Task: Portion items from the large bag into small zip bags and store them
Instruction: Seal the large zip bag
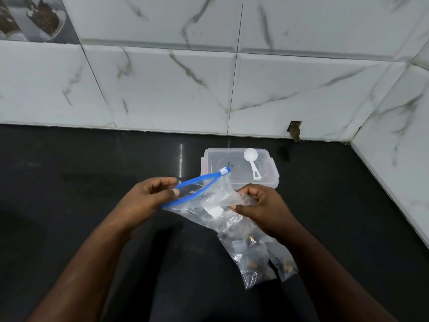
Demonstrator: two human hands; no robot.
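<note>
Thin, limp, slippery slider zip bag (204, 194) with open mouth, pinched by left hand (148, 196) at blue track, right hand (260, 205) gripping film; best held there.

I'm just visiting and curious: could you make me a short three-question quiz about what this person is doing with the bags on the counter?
1. True or false: the zip bag with the blue slider track is held by both the left hand and the right hand.
2. Where does the white scoop lie? A) on the lid of the clear container B) inside the zip bag C) in the right hand
3. Fill in: the countertop is ____ in colour.

Key: 1 true; 2 A; 3 black.
</note>
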